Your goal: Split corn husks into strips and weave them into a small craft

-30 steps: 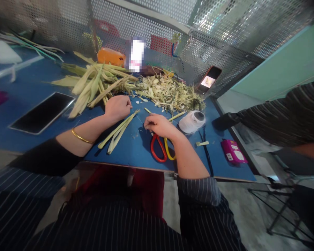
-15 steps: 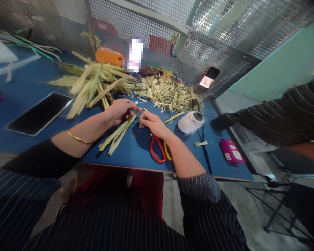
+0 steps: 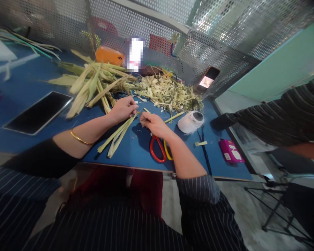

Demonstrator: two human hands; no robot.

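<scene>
Left hand (image 3: 130,107): fingers closed, at the far tips of the husk strips (image 3: 122,133) on the tabletop (image 3: 136,151); right hand (image 3: 144,122): fingers closed beyond the scissors handles (image 3: 161,160), contents unclear

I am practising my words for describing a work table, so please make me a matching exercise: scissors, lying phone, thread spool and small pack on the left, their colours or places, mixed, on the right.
1. scissors
2. lying phone
3. thread spool
4. small pack

a. white, to the right of the right hand
b. purple
c. red and yellow handles
d. dark screen, to the left of the left hand

Pairs: 1-c, 2-d, 3-a, 4-b
</scene>
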